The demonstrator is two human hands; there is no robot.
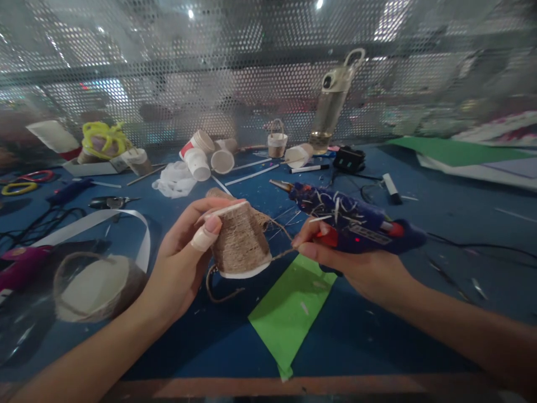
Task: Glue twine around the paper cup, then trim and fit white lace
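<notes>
My left hand [188, 240], with a bandage on its thumb, grips a paper cup [241, 240] wrapped in brown twine. The cup is tilted, and its white edges show at both ends. A loose tail of twine hangs below it. In my right hand [335, 246] is a blue hot glue gun [348, 215], its nozzle pointing left and stray glue strands stuck over its body. The thumb and finger of that hand also pinch the twine [284, 254] that runs from the cup's lower edge. Behind the cup lies a roll of twine [262, 218], partly hidden.
A green paper sheet [289, 313] lies below my hands. At left sits a twine-covered basket [96, 288] near a white ribbon [145, 229]. Farther back are paper cups [197, 159], a small basket [277, 144], a water bottle [333, 106] and a mesh partition [251, 73]. A cord [461, 243] trails right.
</notes>
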